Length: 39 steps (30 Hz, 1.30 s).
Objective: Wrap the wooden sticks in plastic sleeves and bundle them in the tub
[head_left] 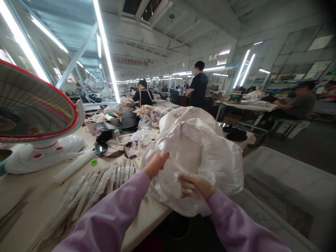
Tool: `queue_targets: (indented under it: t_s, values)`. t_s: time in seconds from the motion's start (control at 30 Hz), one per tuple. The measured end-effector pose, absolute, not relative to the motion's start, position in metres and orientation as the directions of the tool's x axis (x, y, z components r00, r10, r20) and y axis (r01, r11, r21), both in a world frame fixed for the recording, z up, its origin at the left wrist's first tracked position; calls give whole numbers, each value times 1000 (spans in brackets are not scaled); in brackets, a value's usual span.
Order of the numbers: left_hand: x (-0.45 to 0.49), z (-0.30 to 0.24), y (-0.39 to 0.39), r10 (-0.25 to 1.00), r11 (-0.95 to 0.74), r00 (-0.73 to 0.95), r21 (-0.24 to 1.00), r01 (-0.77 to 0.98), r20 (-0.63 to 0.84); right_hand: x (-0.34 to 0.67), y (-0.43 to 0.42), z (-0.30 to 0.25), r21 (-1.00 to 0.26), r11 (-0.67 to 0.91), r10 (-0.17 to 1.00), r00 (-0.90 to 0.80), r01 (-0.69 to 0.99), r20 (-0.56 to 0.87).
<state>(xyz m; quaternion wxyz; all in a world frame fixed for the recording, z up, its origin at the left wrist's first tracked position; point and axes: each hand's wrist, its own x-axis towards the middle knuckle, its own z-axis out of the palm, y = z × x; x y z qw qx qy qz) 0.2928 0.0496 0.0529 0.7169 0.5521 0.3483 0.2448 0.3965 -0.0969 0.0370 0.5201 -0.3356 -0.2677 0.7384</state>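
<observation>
A big white plastic bag (223,161) lies on the front corner of the table (136,227), its mouth facing me and its lower edge hanging over the side. Bare and closed, my left hand (156,164) pinches the bag's rim on the left. My right hand (196,185), in a pale thin glove, has its fingers curled on the bag's near edge. Pale material shows inside the opening, but I cannot make out what it is. Dark handwriting marks the white sack surface behind the mouth.
Flat wrapped strips (105,183) lie left of my arm. A red-rimmed fan (34,105) stands far left. Clutter including plastic bags (143,134) covers the table's back. A translucent bin (283,182) is at right. Several people work beyond, one standing (199,85).
</observation>
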Motion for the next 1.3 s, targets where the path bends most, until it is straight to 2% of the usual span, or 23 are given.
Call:
queue_targets:
  t_s: [0.23,0.37,0.47,0.53,0.6,0.67,0.73,0.87,0.97,1.07,1.17,1.3]
  values:
    - [285,51,56,763,293,603,956,-2,-233,399,-107,49,-713,-316,938,-318,-625,-137]
    - [270,63,56,768,277,599,961,7,-226,395,-102,45,-677,-287,956,-158,-677,-248]
    - [251,70,43,722,276,648,960,53,-244,393,-94,41,-633,-225,951,-25,-741,-308]
    - [240,67,29,635,306,716,945,112,-290,390,-90,41,-612,-181,944,38,-770,-326]
    - [233,59,17,457,421,809,891,169,-369,382,-89,44,-604,-166,932,76,-779,-354]
    - [230,49,10,243,584,882,787,200,-404,369,-90,48,-594,-211,927,33,-777,-373]
    - [231,42,11,133,695,915,694,188,-381,354,-94,51,-576,-299,923,-78,-761,-377]
    - [230,40,21,201,715,915,691,108,-351,330,-99,48,-478,-519,851,-373,-709,-371]
    - [225,43,24,259,703,907,709,59,-332,324,-99,40,-402,-640,767,-573,-654,-289]
    - [220,45,23,315,691,896,723,10,-313,319,-101,36,-444,-624,771,-601,-644,-211]
    - [215,45,22,390,682,868,730,-48,-308,308,-109,41,-517,-584,793,-574,-625,-202]
    - [203,47,25,495,678,807,724,-126,-323,288,-130,55,-554,-604,763,-617,-573,-193]
